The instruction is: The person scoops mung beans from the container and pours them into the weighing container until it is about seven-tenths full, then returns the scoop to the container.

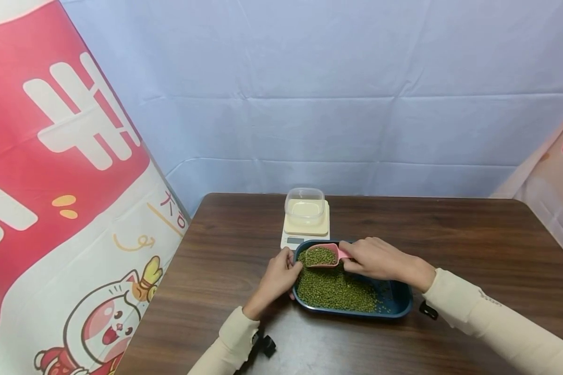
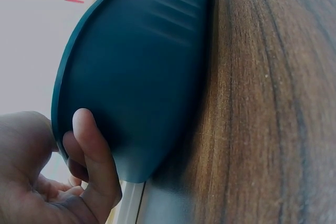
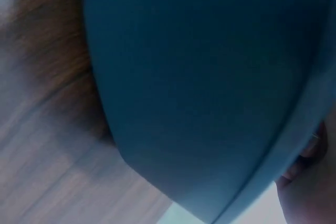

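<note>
A dark blue tray (image 1: 400,299) on the table holds a layer of green mung beans (image 1: 330,291), heaped toward its left side. My right hand (image 1: 380,259) grips the handle of a pink scoop (image 1: 326,264), which is filled with beans and sits over the tray's back left part. At the tray's left end, my left hand (image 1: 278,276) pinches the rim; in the left wrist view its fingers (image 2: 94,156) curl against the outer wall. The right wrist view is mostly filled by the tray's outer side (image 3: 199,87), and only a dark bit of the hand shows there.
Behind the tray stands a cream kitchen scale (image 1: 306,229) with a clear plastic container (image 1: 305,207) on it. The brown wooden table (image 1: 234,250) extends to both sides. A white cloth backdrop (image 1: 319,130) hangs behind, with a printed banner (image 1: 75,172) at the left.
</note>
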`<state>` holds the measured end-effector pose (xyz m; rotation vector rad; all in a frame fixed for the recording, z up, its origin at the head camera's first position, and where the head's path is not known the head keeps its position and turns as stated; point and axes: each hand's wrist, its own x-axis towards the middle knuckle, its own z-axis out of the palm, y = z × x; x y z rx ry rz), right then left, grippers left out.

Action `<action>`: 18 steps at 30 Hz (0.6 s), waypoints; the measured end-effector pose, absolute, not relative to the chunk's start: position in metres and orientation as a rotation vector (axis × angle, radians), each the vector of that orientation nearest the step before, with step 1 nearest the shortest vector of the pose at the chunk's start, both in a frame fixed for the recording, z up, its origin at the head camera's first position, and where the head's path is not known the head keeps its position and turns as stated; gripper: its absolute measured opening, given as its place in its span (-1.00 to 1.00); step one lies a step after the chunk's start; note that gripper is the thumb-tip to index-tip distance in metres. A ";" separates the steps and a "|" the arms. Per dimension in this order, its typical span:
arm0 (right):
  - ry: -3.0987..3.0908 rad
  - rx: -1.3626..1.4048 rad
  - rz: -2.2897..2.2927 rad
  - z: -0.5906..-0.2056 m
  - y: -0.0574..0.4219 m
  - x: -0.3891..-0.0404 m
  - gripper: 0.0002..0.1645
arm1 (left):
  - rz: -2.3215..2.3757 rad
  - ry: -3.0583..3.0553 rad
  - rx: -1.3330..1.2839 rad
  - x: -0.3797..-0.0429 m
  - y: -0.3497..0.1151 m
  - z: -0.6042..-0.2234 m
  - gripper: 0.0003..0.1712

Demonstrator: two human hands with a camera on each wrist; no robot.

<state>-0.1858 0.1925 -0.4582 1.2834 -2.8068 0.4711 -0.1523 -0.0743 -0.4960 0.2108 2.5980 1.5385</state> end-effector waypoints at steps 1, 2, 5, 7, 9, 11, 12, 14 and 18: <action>-2.799 1.283 0.470 -0.459 0.193 -0.185 -0.78 | 1.538 2.599 0.211 -0.152 -0.074 -0.496 -0.84; -2.794 1.281 0.470 -0.459 0.194 -0.185 -0.79 | 1.539 2.600 0.212 -0.152 -0.074 -0.496 -0.84; -2.785 1.270 0.466 -0.460 0.195 -0.185 -0.80 | 1.535 2.604 0.213 -0.152 -0.074 -0.496 -0.85; -2.783 1.263 0.459 -0.461 0.196 -0.184 -0.81 | 1.533 2.609 0.214 -0.152 -0.075 -0.496 -0.85; -2.780 1.254 0.455 -0.462 0.196 -0.185 -0.81 | 1.530 2.610 0.213 -0.152 -0.075 -0.496 -0.85; -2.776 1.248 0.455 -0.462 0.197 -0.184 -0.80 | 1.525 2.611 0.212 -0.152 -0.075 -0.496 -0.85; -2.774 1.246 0.457 -0.462 0.197 -0.184 -0.80 | 1.523 2.612 0.212 -0.152 -0.075 -0.496 -0.85; -2.770 1.242 0.464 -0.461 0.198 -0.183 -0.80 | 1.519 2.612 0.214 -0.152 -0.075 -0.495 -0.85; -2.769 1.222 0.469 -0.461 0.201 -0.182 -0.80 | 1.510 2.617 0.223 -0.152 -0.075 -0.495 -0.85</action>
